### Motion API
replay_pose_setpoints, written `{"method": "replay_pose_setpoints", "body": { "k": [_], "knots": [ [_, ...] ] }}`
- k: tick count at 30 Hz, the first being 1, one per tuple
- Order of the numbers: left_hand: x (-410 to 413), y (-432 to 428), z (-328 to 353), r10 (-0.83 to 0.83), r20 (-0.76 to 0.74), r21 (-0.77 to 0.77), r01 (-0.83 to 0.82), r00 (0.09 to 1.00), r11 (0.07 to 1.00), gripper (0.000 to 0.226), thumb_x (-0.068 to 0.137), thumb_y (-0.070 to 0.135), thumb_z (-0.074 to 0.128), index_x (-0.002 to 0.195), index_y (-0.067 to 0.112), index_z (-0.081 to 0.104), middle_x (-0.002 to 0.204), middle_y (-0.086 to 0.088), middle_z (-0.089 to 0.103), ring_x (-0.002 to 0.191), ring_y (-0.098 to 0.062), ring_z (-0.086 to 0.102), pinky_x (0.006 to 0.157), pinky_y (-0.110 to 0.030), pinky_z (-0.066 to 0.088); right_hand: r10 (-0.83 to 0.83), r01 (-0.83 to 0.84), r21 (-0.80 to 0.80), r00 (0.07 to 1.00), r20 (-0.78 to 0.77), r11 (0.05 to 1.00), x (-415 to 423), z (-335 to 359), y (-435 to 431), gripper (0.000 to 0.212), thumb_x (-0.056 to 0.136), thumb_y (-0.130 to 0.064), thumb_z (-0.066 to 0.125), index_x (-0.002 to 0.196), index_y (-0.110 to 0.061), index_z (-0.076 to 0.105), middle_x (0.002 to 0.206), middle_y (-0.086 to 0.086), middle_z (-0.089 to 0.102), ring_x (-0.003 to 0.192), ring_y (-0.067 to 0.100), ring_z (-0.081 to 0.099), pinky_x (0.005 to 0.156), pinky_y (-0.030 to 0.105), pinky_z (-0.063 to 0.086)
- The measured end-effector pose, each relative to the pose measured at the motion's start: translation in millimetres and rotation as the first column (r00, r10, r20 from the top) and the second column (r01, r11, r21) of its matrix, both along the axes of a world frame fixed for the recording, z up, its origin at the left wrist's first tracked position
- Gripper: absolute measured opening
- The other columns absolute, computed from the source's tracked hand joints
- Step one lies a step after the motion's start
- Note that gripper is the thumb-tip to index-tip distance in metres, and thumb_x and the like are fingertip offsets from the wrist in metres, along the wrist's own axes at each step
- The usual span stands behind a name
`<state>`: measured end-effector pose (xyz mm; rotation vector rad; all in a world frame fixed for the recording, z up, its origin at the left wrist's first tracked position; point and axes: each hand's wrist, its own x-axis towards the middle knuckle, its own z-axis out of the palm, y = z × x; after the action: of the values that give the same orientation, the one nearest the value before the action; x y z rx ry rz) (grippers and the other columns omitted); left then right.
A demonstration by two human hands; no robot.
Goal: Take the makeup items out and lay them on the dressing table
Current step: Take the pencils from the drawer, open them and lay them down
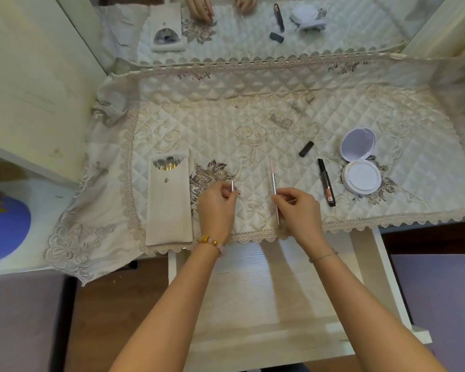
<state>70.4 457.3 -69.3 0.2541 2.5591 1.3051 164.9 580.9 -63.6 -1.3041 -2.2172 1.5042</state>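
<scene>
My right hand [297,208] pinches a thin silver pencil with a pink tip [273,181], uncapped, pointing away from me over the quilted cream cloth [226,124] on the dressing table. My left hand [216,204] holds its small silver cap [232,186] upright between the fingertips. A cream brush pouch [169,205] with brush heads showing at its top lies left of my left hand. To the right lie a short black tube [306,148], a dark mascara-like tube [326,182] and an open white compact [360,162].
An open white drawer [387,277] juts out below the table edge, under my forearms. A mirror [253,25] at the back reflects the items and hands. A white cabinet side [38,89] stands at the left, with a blue object [3,229] lower left.
</scene>
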Motion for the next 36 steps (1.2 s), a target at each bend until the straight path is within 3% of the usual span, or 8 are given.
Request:
{"method": "replay_pose_setpoints", "body": {
  "k": [6, 11, 17, 25, 31, 36],
  "knots": [
    [-0.9, 6.5, -9.2, -0.031, -0.074, -0.072, 0.026, 0.997, 0.997, 0.006, 0.082, 0.012, 0.063, 0.088, 0.009, 0.064, 0.069, -0.004, 0.062, 0.067, -0.017, 0.056, 0.060, -0.029, 0.043, 0.062, -0.073, 0.168, 0.996, 0.068, 0.983, -10.1, -3.1, -2.2, 0.017, 0.085, -0.023, 0.061, 0.098, -0.018, 0.070, 0.073, -0.011, 0.062, 0.072, 0.006, 0.058, 0.071, 0.024, 0.047],
    [0.4, 6.4, -9.9, -0.030, -0.109, -0.103, 0.019, 0.994, 0.995, 0.009, 0.082, 0.012, 0.064, 0.090, 0.008, 0.062, 0.067, -0.003, 0.060, 0.065, -0.014, 0.052, 0.053, -0.019, 0.024, 0.081, -0.098, 0.227, 0.993, 0.083, 0.969, -14.7, -7.9, -3.7, 0.017, 0.085, -0.025, 0.060, 0.099, -0.017, 0.068, 0.076, -0.004, 0.065, 0.071, 0.009, 0.057, 0.067, 0.025, 0.046],
    [0.9, 7.5, -9.0, -0.030, -0.128, -0.122, 0.014, 0.991, 0.992, 0.009, 0.083, 0.012, 0.062, 0.090, 0.007, 0.061, 0.066, -0.001, 0.057, 0.063, -0.014, 0.050, 0.053, -0.020, 0.025, 0.123, -0.148, 0.283, 0.987, 0.105, 0.948, -15.2, -12.4, -2.8, 0.019, 0.085, -0.027, 0.060, 0.100, -0.017, 0.064, 0.072, -0.008, 0.060, 0.069, 0.007, 0.054, 0.057, 0.010, 0.031],
    [-1.0, 9.6, -8.9, -0.055, -0.136, -0.176, 0.031, 0.989, 0.984, 0.011, 0.086, 0.017, 0.059, 0.093, 0.008, 0.059, 0.071, -0.002, 0.060, 0.064, -0.015, 0.052, 0.055, -0.026, 0.031, 0.144, -0.169, 0.290, 0.984, 0.105, 0.942, -13.7, -17.1, -0.9, 0.020, 0.085, -0.028, 0.061, 0.102, -0.017, 0.063, 0.068, -0.010, 0.058, 0.066, 0.006, 0.053, 0.057, 0.012, 0.032],
    [-1.5, 9.7, -8.7, -0.065, -0.123, -0.198, 0.040, 0.990, 0.979, 0.013, 0.086, 0.017, 0.060, 0.095, 0.008, 0.059, 0.069, 0.002, 0.057, 0.064, -0.012, 0.049, 0.055, -0.024, 0.029, 0.147, -0.170, 0.284, 0.984, 0.100, 0.944, -10.9, -17.1, 0.5, 0.021, 0.085, -0.029, 0.062, 0.103, -0.018, 0.063, 0.069, -0.009, 0.058, 0.068, 0.008, 0.055, 0.065, 0.025, 0.042],
    [-1.1, 9.3, -7.2, -0.074, -0.107, -0.193, 0.052, 0.992, 0.980, 0.016, 0.086, 0.017, 0.061, 0.098, 0.007, 0.059, 0.073, 0.000, 0.059, 0.067, -0.014, 0.051, 0.056, -0.023, 0.029, 0.149, -0.172, 0.283, 0.984, 0.099, 0.943, -7.8, -14.6, 3.2, 0.023, 0.085, -0.030, 0.063, 0.104, -0.018, 0.063, 0.071, -0.012, 0.057, 0.069, 0.006, 0.055, 0.067, 0.025, 0.044]
  ]
}}
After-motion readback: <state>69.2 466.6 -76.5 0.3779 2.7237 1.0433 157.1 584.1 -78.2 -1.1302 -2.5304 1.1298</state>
